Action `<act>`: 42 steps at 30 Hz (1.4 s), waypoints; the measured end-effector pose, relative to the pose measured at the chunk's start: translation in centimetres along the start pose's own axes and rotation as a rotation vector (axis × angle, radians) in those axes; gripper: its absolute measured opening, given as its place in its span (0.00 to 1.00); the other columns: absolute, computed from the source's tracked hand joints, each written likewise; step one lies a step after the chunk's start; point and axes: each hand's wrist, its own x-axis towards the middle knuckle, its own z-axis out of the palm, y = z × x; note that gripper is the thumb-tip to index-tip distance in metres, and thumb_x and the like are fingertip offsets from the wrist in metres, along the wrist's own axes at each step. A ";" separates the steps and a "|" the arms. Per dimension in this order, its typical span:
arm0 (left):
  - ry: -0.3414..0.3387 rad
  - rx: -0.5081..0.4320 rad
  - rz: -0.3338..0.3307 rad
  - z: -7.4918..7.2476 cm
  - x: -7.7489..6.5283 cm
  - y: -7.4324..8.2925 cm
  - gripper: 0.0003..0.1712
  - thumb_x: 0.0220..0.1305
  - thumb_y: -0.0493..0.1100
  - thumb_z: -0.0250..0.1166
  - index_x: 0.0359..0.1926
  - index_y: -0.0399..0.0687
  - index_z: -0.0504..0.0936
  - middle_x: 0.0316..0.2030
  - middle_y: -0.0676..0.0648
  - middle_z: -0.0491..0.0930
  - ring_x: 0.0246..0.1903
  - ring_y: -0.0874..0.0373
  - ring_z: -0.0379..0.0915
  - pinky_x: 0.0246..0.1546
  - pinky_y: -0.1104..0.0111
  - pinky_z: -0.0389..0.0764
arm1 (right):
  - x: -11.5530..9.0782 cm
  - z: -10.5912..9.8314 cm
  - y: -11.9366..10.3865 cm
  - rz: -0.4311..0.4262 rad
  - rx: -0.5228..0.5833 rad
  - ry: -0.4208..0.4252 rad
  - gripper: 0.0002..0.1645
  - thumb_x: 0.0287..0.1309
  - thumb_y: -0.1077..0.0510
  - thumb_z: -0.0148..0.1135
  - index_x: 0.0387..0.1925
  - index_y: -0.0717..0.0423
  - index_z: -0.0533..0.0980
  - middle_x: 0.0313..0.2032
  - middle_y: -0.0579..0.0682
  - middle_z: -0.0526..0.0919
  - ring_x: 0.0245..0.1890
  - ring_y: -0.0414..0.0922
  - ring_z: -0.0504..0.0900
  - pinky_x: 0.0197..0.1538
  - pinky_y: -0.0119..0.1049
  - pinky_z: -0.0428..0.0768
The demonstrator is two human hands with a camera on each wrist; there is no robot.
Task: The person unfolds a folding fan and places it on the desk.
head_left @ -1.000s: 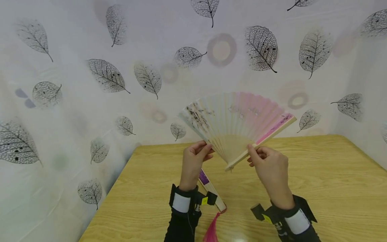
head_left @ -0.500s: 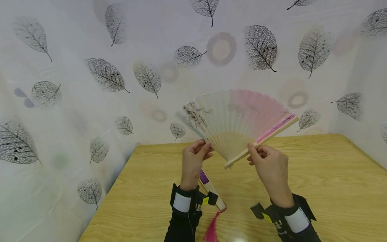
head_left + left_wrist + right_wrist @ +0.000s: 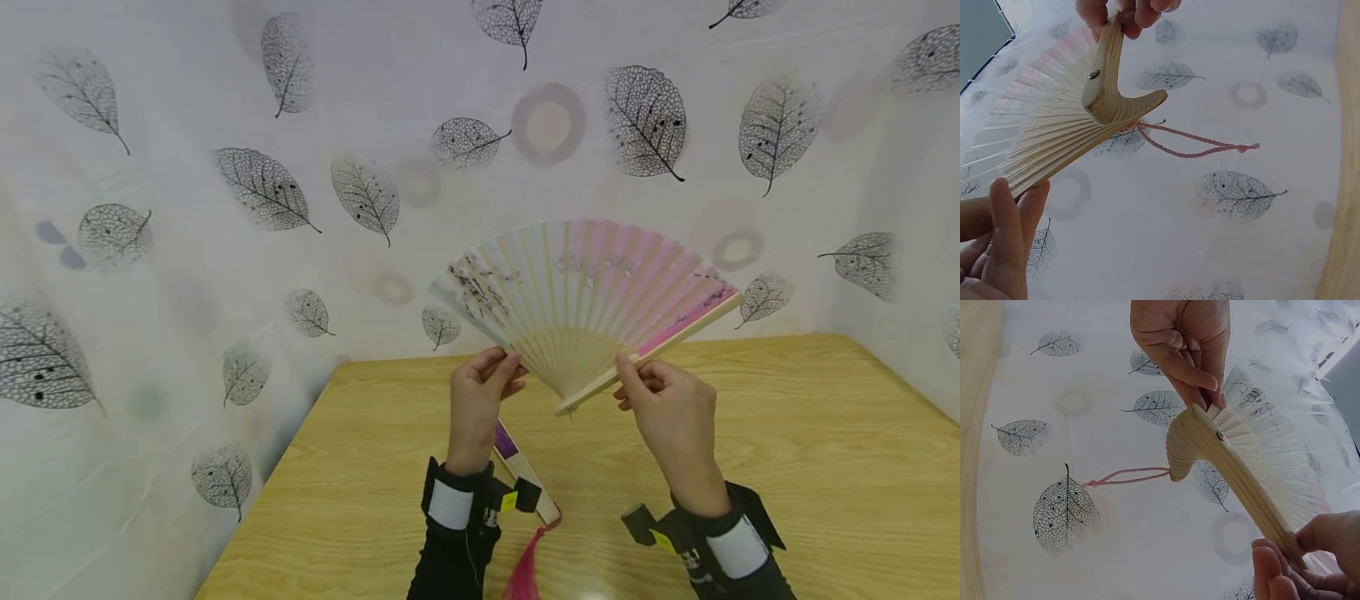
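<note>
A folding fan point(image 3: 577, 300), pale green at the left and pink at the right, is spread wide above the table. My left hand point(image 3: 480, 400) pinches its left outer rib between thumb and fingers. On the other side my right hand point(image 3: 671, 417) pinches the right wooden guard. Both wrist views show the riveted pivot end pointing out between the hands, and a pink cord loop point(image 3: 1197, 142) hangs from it. A second fan point(image 3: 528, 483), folded, with a purple band and a pink tassel point(image 3: 527, 571), lies on the table, partly hidden by the left wrist.
The wooden table point(image 3: 825, 467) reaches back to a pale curtain point(image 3: 375, 67) printed with leaves, which also runs down the left side. Black straps with small cameras sit on both wrists.
The fan has spread slightly wider; its left edge has moved left and its top edge has risen a little. Both hands keep their pinch, and the folded fan has stayed put.
</note>
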 end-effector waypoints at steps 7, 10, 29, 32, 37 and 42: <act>0.020 -0.039 0.009 0.0 0.0 0.0 0.12 0.60 0.34 0.60 0.42 0.28 0.78 0.26 0.53 0.84 0.27 0.65 0.81 0.29 0.76 0.82 | 0.0 0.1 0.1 0.013 0.013 0.012 0.25 0.60 0.43 0.55 0.18 0.56 0.80 0.16 0.51 0.82 0.13 0.29 0.74 0.14 0.28 0.69; 0.018 -0.045 0.012 0.0 0.0 -0.1 0.12 0.60 0.34 0.61 0.42 0.28 0.78 0.26 0.53 0.84 0.27 0.65 0.81 0.29 0.76 0.82 | 0.0 0.1 0.2 0.014 0.017 0.009 0.25 0.60 0.42 0.55 0.18 0.56 0.80 0.16 0.51 0.82 0.13 0.29 0.74 0.15 0.28 0.70; 0.034 -0.085 0.023 0.0 0.1 -0.2 0.08 0.61 0.33 0.60 0.39 0.30 0.78 0.25 0.54 0.84 0.27 0.65 0.82 0.29 0.77 0.82 | 0.0 0.1 0.2 -0.006 0.054 0.038 0.24 0.60 0.45 0.56 0.18 0.58 0.79 0.16 0.52 0.82 0.12 0.23 0.71 0.14 0.26 0.69; 0.042 -0.092 0.027 0.1 0.1 -0.2 0.09 0.61 0.33 0.60 0.39 0.29 0.78 0.24 0.54 0.84 0.26 0.65 0.81 0.28 0.78 0.82 | 0.0 0.1 0.2 -0.008 0.061 0.041 0.24 0.60 0.45 0.56 0.18 0.58 0.79 0.16 0.52 0.82 0.12 0.23 0.71 0.13 0.26 0.69; 0.079 -0.140 0.022 0.4 0.2 -0.2 0.06 0.61 0.32 0.59 0.37 0.31 0.78 0.22 0.55 0.83 0.25 0.66 0.81 0.27 0.78 0.81 | 0.1 0.1 0.3 -0.004 0.085 0.055 0.24 0.60 0.45 0.56 0.19 0.59 0.79 0.17 0.53 0.82 0.12 0.23 0.71 0.13 0.26 0.68; 0.090 -0.155 0.019 0.5 0.1 -0.3 0.07 0.61 0.32 0.59 0.39 0.30 0.78 0.23 0.54 0.84 0.25 0.66 0.81 0.27 0.79 0.81 | 0.2 0.1 0.3 -0.004 0.102 0.061 0.23 0.60 0.47 0.57 0.20 0.61 0.80 0.17 0.54 0.83 0.12 0.23 0.71 0.12 0.26 0.68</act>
